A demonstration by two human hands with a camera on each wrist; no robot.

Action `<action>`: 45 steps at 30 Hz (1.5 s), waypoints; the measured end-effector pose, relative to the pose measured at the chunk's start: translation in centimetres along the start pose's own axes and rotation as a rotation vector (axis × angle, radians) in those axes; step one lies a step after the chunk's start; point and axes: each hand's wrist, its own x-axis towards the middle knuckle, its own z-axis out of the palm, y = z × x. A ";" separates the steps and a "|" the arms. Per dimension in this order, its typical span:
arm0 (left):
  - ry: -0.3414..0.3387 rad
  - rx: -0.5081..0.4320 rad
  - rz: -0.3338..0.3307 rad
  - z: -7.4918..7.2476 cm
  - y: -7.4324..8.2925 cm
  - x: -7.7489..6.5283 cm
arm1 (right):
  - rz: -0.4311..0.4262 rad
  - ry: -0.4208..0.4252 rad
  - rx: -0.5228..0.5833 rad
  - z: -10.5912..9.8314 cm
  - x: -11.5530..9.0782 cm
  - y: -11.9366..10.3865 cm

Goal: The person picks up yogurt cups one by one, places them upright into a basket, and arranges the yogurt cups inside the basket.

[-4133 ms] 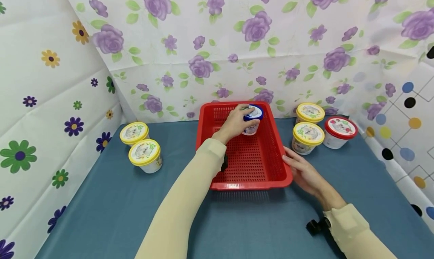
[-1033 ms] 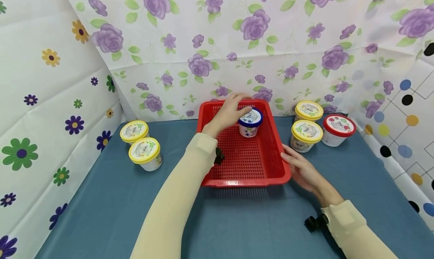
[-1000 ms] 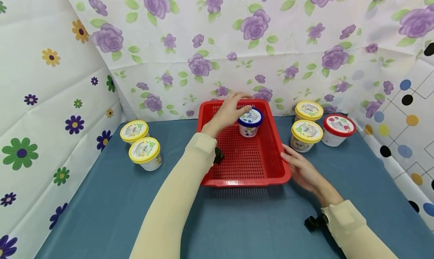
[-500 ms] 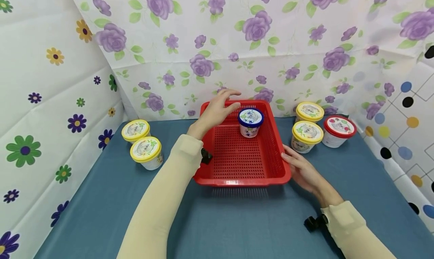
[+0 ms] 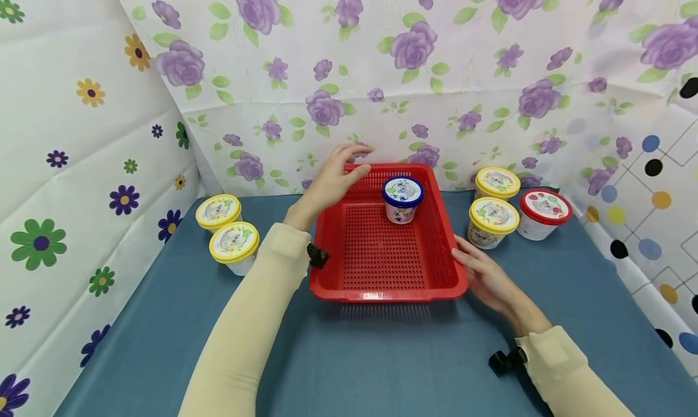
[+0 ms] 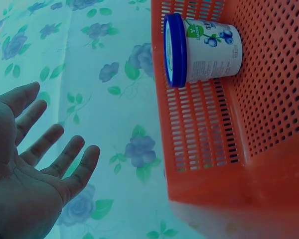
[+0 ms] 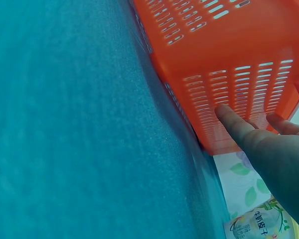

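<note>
A white tub with a dark blue lid [image 5: 403, 191] and printed berries stands upright in the red plastic basket [image 5: 382, 296], toward its far right part. My left hand [image 5: 331, 180] hovers over the basket's far left corner, apart from the tub, and holds nothing. The left wrist view shows that hand [image 6: 35, 174] with spread, loosely bent fingers beside the basket. My right hand [image 5: 488, 277] touches the basket's right side. In the right wrist view, its extended fingers [image 7: 234, 124] rest against the slotted outer wall.
Two yellow-lidded tubs [image 5: 234, 244] stand on the blue cloth [image 5: 382, 368] left of the basket. On the right are two more yellow-lidded tubs [image 5: 493, 217] and a red-lidded tub [image 5: 545, 208]. Flower-printed sheets [image 5: 371, 71] hang close behind the basket.
My left hand has let go of the blue-lidded tub and moved left, away from it. The tub stays in the basket. My right hand has kept its place at the basket's side.
</note>
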 end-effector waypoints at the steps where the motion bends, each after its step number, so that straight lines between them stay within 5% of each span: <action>1: 0.007 -0.014 0.003 -0.2 -0.1 -0.1 | -0.001 -0.002 0.000 0.0 0.0 0.0; 8: 0.066 -0.092 -0.017 -1.5 -0.8 -2.1 | -0.003 -0.009 0.015 0.2 -0.1 0.1; 28: 0.160 -0.057 -0.140 -4.4 -3.3 -6.3 | 0.005 0.005 0.040 0.2 -0.1 0.2; 45: 0.293 0.014 -0.222 -7.0 -4.4 -11.3 | 0.004 0.009 0.019 0.2 0.0 0.0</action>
